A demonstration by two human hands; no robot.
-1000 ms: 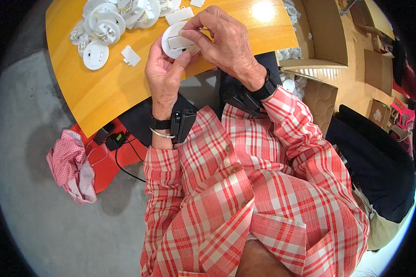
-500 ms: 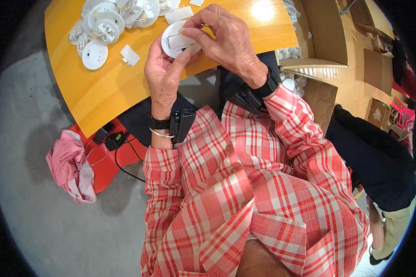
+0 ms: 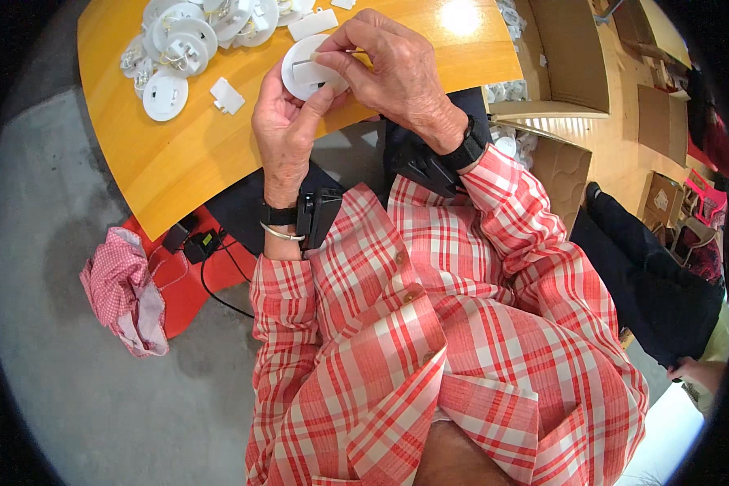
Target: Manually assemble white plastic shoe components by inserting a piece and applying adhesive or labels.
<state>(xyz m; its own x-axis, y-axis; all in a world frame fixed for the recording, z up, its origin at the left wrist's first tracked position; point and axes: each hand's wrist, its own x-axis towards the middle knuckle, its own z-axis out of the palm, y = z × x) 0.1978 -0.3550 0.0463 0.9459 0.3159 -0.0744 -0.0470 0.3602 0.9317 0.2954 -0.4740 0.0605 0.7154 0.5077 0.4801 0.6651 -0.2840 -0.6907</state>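
Above the table's near edge, my left hand (image 3: 285, 134) grips a white round plastic disc (image 3: 301, 79) by its lower rim, between thumb and fingers. A flat white rectangular cover (image 3: 317, 71) lies against the disc's face, with a dark slit along its edge and a small dark spot below. My right hand (image 3: 401, 77) comes in from the right, its thumb and forefinger closed at the cover's upper right. Its fingers partly hide that side of the disc. To the left lie a similar loose disc (image 3: 165, 95) and a small white plate with tabs (image 3: 228, 95).
A heap of white discs with thin wires (image 3: 188, 40) covers the far left of the yellow table (image 3: 170, 162). Another flat white cover (image 3: 313, 25) lies behind my hands. Cardboard boxes (image 3: 571, 57) stand at the right. A person in dark trousers (image 3: 648, 275) is beyond my right arm.
The cover sits flatter against the disc than before, and my hands have barely moved. At the right, the other person has shifted, and a hand of theirs now shows.
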